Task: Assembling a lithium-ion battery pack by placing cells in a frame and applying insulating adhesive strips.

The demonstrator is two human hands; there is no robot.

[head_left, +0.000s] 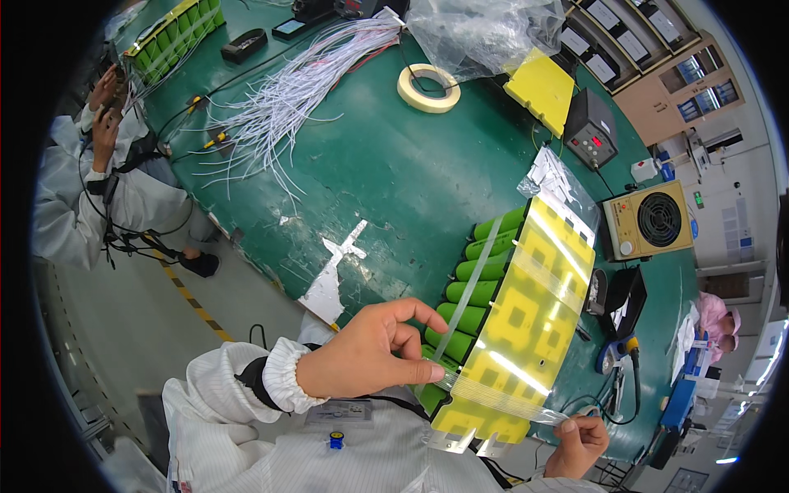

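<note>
A battery pack (526, 329) with a yellow perforated face under clear film and rows of green cylindrical cells (470, 316) stands tilted in front of me. A strip of clear tape (501, 397) runs across the lower part of its face. My left hand (370, 349) is curled at the cell side, its thumb on the tape's left end at the pack's edge and its index finger bent beside the cells. Past the right edge, my right hand (580, 445) pinches the other end of the tape. Metal tabs (452, 442) stick out at the bottom.
On the green table (378, 181) lie a bundle of white wires (288, 107), a masking tape roll (427, 89) and a yellow board (540, 90). A fan unit (649, 220) and a soldering iron (631, 349) are on the right. A co-worker's hands (104, 123) are at the left.
</note>
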